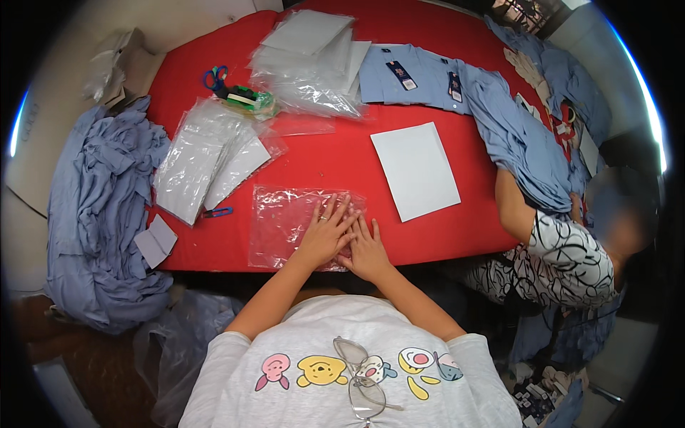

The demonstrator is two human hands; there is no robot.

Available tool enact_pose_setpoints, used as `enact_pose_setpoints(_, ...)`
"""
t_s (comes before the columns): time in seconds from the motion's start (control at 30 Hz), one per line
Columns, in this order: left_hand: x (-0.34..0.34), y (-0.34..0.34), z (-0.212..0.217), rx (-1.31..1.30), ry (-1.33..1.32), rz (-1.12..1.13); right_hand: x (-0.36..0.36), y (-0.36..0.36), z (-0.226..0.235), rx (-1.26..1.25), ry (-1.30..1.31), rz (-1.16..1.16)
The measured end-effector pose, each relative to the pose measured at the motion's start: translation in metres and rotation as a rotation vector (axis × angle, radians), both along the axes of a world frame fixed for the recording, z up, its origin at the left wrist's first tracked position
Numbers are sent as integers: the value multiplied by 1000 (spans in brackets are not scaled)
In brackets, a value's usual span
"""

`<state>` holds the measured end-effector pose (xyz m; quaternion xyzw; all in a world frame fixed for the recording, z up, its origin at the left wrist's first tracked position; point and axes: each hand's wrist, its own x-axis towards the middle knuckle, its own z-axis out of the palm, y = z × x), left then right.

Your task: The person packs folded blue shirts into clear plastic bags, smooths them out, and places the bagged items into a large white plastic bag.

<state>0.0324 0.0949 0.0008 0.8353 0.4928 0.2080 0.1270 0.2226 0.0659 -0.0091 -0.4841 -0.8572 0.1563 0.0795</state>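
A clear plastic bag (275, 225) lies flat on the red table close to its front edge. My left hand (327, 234) rests on the bag's right part with fingers spread, a ring on one of them. Beside it, my right hand (367, 250) lies flat at the bag's right edge, its fingers stretched out and touching the left hand's fingertips. Neither hand grips anything. To the right of my hands is a white rectangular sheet of card or paper (416, 171), apart from the bag.
Bagged white packs (196, 160) and a clear-bag stack (307, 64) lie beyond. Near them are blue scissors (215, 78), a tape dispenser (246, 98) and a blue cutter (217, 212). Blue garments (107, 207) heap at left; tagged folded shirts (410, 75) lie far right, beside a co-worker (571, 250).
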Motion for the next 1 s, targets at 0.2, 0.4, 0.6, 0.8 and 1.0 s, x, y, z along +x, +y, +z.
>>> enact_pose_setpoints(0.2,4,36,1,-167,153,48,21,-15,18,-78,-150,157)
enact_pose_setpoints(0.4,-21,74,25,-288,212,-88,21,-28,15,-177,548,-316)
enact_pose_setpoints(0.6,-77,55,68,-566,-304,-148,-24,15,-11,-636,1051,-365)
enact_pose_setpoints(0.8,-255,65,110,-727,-417,-47,-127,112,85,-638,942,-86)
enact_pose_setpoints(1.0,-451,182,163,-441,-983,478,-290,248,86,-406,1080,-228)
